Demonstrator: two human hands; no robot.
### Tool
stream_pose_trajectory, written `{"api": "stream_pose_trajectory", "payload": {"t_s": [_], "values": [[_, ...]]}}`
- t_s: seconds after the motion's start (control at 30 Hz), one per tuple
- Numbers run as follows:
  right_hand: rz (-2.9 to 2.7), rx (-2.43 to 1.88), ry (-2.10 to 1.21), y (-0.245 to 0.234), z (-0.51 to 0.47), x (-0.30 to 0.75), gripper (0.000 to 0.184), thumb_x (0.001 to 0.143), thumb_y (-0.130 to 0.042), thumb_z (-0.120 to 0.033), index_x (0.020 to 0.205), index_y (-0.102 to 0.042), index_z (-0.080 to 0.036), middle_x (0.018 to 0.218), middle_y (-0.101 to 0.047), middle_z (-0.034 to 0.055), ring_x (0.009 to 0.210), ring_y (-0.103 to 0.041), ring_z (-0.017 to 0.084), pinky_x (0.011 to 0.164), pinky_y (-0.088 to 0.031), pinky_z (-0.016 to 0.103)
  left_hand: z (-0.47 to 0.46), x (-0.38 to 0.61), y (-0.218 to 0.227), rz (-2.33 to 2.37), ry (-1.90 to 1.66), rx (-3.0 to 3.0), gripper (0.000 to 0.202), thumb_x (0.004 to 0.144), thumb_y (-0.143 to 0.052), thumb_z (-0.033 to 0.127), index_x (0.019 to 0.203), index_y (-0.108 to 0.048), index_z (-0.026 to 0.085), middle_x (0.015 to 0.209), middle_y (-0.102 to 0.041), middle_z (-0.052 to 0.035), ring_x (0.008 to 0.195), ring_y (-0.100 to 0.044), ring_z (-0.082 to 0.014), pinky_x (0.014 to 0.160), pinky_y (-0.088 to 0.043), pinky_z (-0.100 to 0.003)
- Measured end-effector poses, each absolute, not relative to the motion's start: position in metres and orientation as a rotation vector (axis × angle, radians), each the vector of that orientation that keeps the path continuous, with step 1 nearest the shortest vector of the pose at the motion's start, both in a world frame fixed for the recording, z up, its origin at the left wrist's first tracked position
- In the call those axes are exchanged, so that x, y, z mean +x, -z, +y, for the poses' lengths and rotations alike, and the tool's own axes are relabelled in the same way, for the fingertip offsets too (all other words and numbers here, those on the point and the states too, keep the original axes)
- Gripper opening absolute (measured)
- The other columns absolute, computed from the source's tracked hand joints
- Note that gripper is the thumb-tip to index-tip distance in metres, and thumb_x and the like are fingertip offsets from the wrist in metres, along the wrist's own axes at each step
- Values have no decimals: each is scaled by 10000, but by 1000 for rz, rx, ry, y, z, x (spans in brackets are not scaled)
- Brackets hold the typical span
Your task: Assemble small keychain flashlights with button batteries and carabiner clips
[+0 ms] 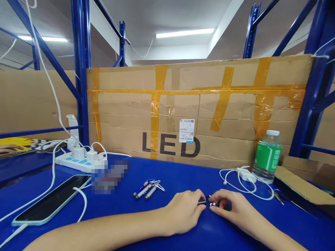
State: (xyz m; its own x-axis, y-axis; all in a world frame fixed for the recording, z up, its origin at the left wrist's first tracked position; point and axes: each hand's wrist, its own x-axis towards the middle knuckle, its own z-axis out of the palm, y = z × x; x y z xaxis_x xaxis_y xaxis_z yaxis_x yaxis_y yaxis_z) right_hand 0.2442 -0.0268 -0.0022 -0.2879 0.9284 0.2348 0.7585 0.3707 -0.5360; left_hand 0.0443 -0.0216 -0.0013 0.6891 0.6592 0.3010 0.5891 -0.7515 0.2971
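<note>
My left hand [184,209] rests on the blue table [167,174] with its fingers curled round one end of a small dark keychain flashlight [206,201]. My right hand [232,206] pinches the other end of the same flashlight, its silver tip just showing between the fingers. The two hands meet at the front middle of the table. Three more small keychain flashlights [147,188], blue and silver with key rings, lie together to the left of my left hand.
A phone [51,203] lies at the left on a white cable. Behind it sits a white power strip [78,161] with chargers. A green-labelled water bottle [267,156] and white cable [246,177] stand right. A taped cardboard wall [199,111] marked LED closes the back.
</note>
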Motion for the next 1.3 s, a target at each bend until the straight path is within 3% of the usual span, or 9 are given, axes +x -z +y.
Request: {"api": "stream_pose_trajectory", "payload": {"t_s": [0.23, 0.57, 0.9, 1.3], "values": [[-2117, -1718, -390, -4, -30, 246, 298, 710, -548, -490, 841, -655, -245, 793, -651, 7, 644, -559, 162, 565, -388, 248, -23, 45, 0, 1031, -548, 2683, 184, 908, -351, 288, 1029, -456, 198, 998, -606, -59, 897, -593, -215, 768, -479, -336], [-2113, -1685, -359, -4, -31, 244, 306, 732, -521, -508, 777, -633, -227, 749, -650, 15, 619, -553, 158, 543, -374, 244, -22, 46, -3, 1011, -549, 2688, 185, 907, -360, 272, 1044, -455, 192, 1024, -605, -57, 919, -588, -204, 792, -476, -327], [-2112, -1615, -279, 0, -31, 245, 205, 750, -539, -418, 813, -636, -249, 778, -652, 0, 586, -560, 146, 522, -398, 242, -23, 46, -3, 1036, -538, 2716, 197, 902, -365, 286, 1050, -459, 196, 1012, -611, -52, 903, -593, -208, 777, -477, -329], [-2158, -1541, -279, 2, -31, 244, 209, 788, -491, -350, 914, -630, -259, 896, -642, 9, 581, -527, 131, 539, -399, 246, -24, 46, -4, 1038, -540, 2718, 193, 892, -375, 284, 1041, -466, 200, 998, -615, -42, 883, -594, -204, 766, -480, -331]]}}
